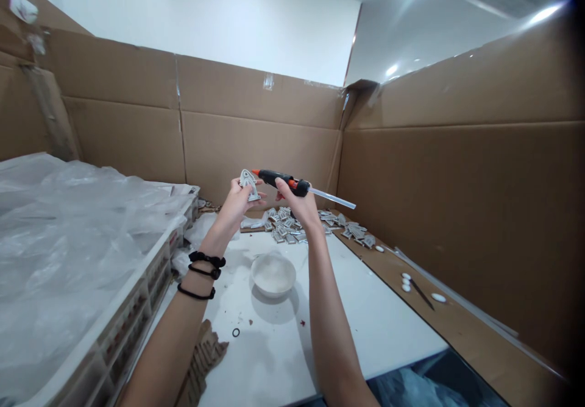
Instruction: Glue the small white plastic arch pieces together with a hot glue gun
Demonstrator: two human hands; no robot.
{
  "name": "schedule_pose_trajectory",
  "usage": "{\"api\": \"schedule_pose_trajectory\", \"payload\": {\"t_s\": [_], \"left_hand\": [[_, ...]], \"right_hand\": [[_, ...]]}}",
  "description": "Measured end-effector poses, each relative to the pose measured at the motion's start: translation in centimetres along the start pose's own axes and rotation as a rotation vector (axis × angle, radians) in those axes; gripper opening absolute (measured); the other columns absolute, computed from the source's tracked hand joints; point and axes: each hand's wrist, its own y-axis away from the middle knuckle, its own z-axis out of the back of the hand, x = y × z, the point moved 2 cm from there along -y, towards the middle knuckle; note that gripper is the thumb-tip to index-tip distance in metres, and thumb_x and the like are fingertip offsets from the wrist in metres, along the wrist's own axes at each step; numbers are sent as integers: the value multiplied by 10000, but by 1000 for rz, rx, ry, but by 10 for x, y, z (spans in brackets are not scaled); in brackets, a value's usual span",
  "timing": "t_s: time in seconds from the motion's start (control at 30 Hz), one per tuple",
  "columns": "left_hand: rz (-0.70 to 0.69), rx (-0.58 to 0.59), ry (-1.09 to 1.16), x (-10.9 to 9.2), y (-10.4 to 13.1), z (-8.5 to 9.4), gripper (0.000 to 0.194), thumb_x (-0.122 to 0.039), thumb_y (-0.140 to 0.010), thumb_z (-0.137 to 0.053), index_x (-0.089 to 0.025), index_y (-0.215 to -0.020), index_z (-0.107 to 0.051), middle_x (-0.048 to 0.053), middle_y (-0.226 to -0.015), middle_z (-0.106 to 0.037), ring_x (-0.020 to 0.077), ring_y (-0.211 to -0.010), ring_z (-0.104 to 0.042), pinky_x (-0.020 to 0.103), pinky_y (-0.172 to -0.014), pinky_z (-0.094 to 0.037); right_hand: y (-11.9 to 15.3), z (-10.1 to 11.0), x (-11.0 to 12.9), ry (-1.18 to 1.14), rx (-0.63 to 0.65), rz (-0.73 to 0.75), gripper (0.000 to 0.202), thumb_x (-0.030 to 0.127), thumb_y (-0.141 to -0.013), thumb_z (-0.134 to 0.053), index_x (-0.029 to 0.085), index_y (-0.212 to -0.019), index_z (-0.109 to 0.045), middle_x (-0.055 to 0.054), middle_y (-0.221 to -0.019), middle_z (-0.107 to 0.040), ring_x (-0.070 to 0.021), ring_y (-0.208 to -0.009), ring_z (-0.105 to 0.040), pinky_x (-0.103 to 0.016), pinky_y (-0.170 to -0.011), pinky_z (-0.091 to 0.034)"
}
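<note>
My left hand [235, 205] holds a small grey-white arched piece [248, 185] upright between thumb and fingers. Closed around a black and orange glue gun [269, 176] is my right hand [299, 205]. The gun's orange tip points left, close to the top of the piece; whether they touch is unclear. A clear glue stick [336, 198] sticks out of the gun's back end. Beyond my hands lies a pile of similar grey pieces [286, 227]. Below them, a white bowl [273, 275] stands on the white table [256, 370].
At left, a plastic crate [132, 309] bears clear plastic sheeting [82, 230]. Cardboard walls [265, 133] rise behind and at right. White oval pieces [438, 297] and a dark thin tool [421, 294] lie at right. Torn cardboard [205, 358] and a black ring [236, 332] are near the front.
</note>
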Motion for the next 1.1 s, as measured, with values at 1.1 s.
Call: {"api": "schedule_pose_trajectory", "payload": {"t_s": [1.1], "left_hand": [[54, -26, -29, -7, 4, -7, 129, -81, -862, -399, -183, -928, -360, 26, -902, -537, 92, -632, -610, 323, -698, -569]], "right_hand": [[-3, -1, -14, 20, 76, -86, 485, 612, -750, -508, 190, -528, -422, 22, -504, -430, -106, -512, -393, -239, -513, -296]]}}
